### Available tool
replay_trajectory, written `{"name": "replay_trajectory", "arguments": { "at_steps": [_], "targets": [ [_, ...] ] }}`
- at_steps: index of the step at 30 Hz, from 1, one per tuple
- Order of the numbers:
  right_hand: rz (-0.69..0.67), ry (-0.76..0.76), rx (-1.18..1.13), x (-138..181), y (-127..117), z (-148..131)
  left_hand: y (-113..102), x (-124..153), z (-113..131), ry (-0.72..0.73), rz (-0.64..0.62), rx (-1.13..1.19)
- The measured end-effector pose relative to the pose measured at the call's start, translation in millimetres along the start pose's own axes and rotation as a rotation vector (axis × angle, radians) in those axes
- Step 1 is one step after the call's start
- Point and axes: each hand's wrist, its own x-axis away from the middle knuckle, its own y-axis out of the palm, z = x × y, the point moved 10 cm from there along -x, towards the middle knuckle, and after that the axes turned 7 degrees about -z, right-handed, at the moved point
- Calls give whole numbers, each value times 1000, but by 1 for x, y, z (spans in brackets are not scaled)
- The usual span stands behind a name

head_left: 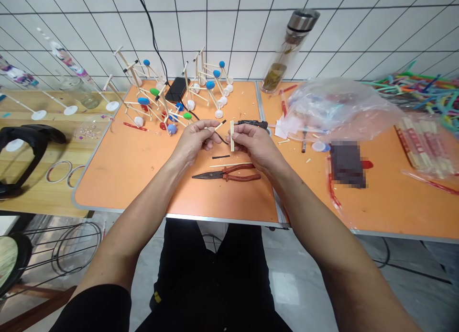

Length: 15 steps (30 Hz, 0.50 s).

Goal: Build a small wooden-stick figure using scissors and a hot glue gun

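My left hand [195,140] is closed in a pinch on a thin wooden stick [218,126] with a black tip, which points up and to the right. My right hand [253,143] pinches a short upright wooden stick [232,137] just beside it. A thin black wire [223,140] curves between the two hands. Both hands hover above the orange table [122,169]. Red-handled pliers [229,174] lie shut on the table directly below the hands, next to a loose stick [225,165] and a short black piece [220,156].
Stick models [172,102] with coloured and white caps stand at the back of the table beside a black phone [177,89]. A clear bottle [289,52] leans on the tiled wall. A crumpled plastic bag [333,109], stick bundles [419,143] and coloured straws [423,90] fill the right.
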Motion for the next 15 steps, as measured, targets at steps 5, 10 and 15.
{"name": "replay_trajectory", "arguments": {
  "at_steps": [5, 10, 15],
  "targets": [
    [14, 14, -41, -1, -2, 3, 1, 1, 0, -13, 8, -2],
    [17, 20, -37, 0, -1, 3, 2, 2, 0, -19, 14, -13],
    [6, 24, -67, 0, 1, 4, 1, 2, -1, -23, 12, -10]
  ]
}}
